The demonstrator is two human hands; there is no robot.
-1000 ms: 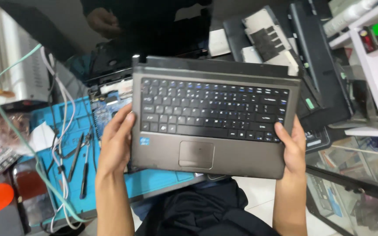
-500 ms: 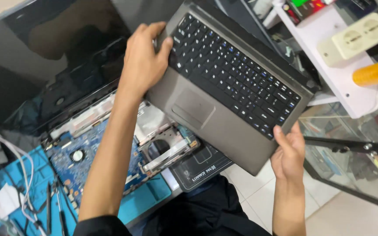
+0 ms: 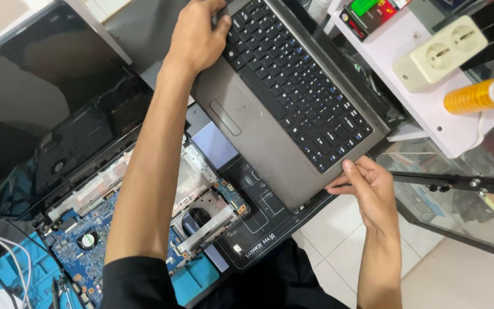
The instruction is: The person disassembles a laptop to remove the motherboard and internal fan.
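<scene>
1. A person holds a grey laptop palmrest cover with a black keyboard and a touchpad (image 3: 293, 109) off the bench, tilted, its long axis running from the upper left of the head view down to the lower right.

2. The left hand (image 3: 198, 37) clasps the cover's upper-left end, fingers curled over the edge onto the first keys, palm on the bare grey plastic.

3. The right hand (image 3: 367, 189) pinches the opposite, lower-right corner between thumb and fingers, a narrow grip on the thin edge; this hand is the one nearer the person's body.

4. The cover thus spans the two grips and hangs above a black work mat with white line markings (image 3: 258, 223).

5. Below the left forearm lies an opened laptop base with a blue circuit board and a small round fan (image 3: 87, 240), its dark screen (image 3: 41, 103) folded back to the left.

6. To the right, a white shelf (image 3: 430, 109) carries a cream double power socket (image 3: 447, 51) and an amber roll of tape (image 3: 478, 94).
</scene>
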